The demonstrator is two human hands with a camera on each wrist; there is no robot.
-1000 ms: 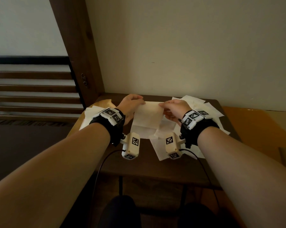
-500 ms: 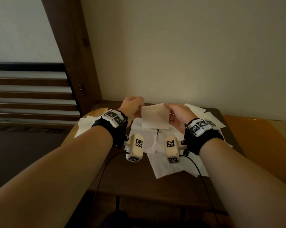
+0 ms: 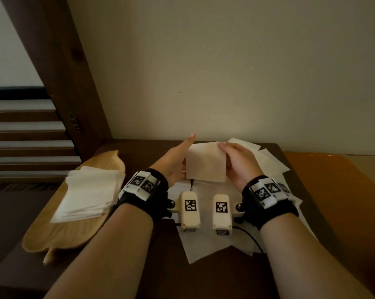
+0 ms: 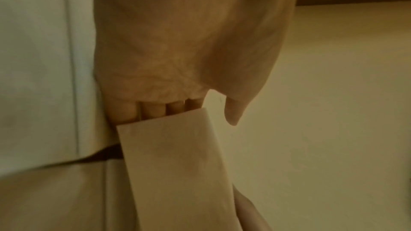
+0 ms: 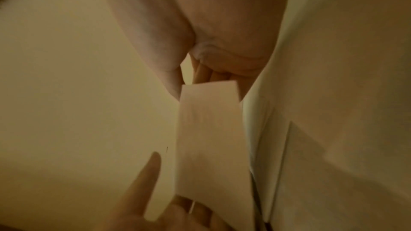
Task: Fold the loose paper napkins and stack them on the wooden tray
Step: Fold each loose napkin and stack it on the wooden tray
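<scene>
Holding the folded napkin [image 3: 205,162] up off the table [image 3: 225,275], the person has it between both hands, above the loose napkins [image 3: 206,244] that lie spread out below. A second ago this napkin was a wider sheet, pinched at its top corners low over the pile; half a second ago it was already a smaller square; now it sits higher and looks neat and closed. The view has also tipped to the left, so the wooden tray [image 3: 37,238] shows fully, with a stack of folded napkins [image 3: 89,193] on it. The left hand [image 3: 175,160] has its fingers straight: they lie flat behind the napkin's left edge, and the thumb sticks up free, as the left wrist view shows. The right hand [image 3: 236,162] pinches the right edge, thumb in front and fingers behind. This likely means the folding of this napkin is done, and the next job is to carry it left to the tray and lay it on the stack. Many loose napkins are still on the table, so the task looks only partly done. Napkin paper is thin and floppy, so a quick move could let the fold pop open.
</scene>
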